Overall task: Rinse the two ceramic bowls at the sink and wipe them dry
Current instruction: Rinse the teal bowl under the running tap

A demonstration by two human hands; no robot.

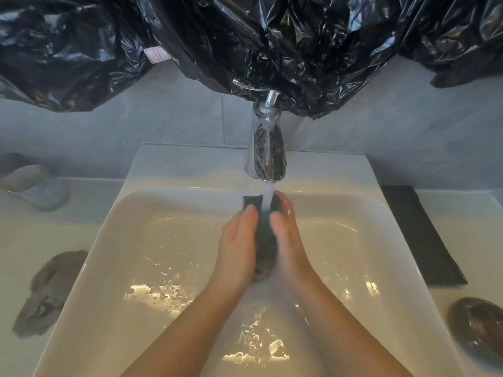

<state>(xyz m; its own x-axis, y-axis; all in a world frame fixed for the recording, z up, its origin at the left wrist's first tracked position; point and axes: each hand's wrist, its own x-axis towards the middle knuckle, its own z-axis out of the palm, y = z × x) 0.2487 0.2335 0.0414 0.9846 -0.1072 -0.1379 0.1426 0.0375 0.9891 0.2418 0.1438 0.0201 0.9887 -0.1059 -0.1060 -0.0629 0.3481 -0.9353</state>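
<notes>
The bowl [264,240] is in the sink [190,164], toward twelve o'clock of the basin. It is held on edge under the water [268,197] that falls from the tap [268,148]. The left hand [238,240] presses flat on its nine o'clock side, fingers straight. The right hand [290,238] takes the three o'clock side, and its fingers curl over the far rim. So the bowl is squeezed between two palms more than gripped, and little of it shows.

The second bowl [479,330] sits on the counter at about four o'clock from the basin, well apart from the hands. It is dark and glossy. A grey cloth [49,292] lies crumpled on the counter at eight o'clock. A black mat [419,235] lies at three o'clock, just beside the sink.

Glazed ceramic is probably stiff, fairly heavy for its size and slick when wet. It would likely chip or crack if it dropped onto the hard basin. A flat-palm squeeze on a wet glaze looks the weaker hold. A safer one is likely thumb inside the rim with fingers under the foot, one hand on each side, kept low over the basin while turning. For drying, the cloth should give better friction than bare skin.
</notes>
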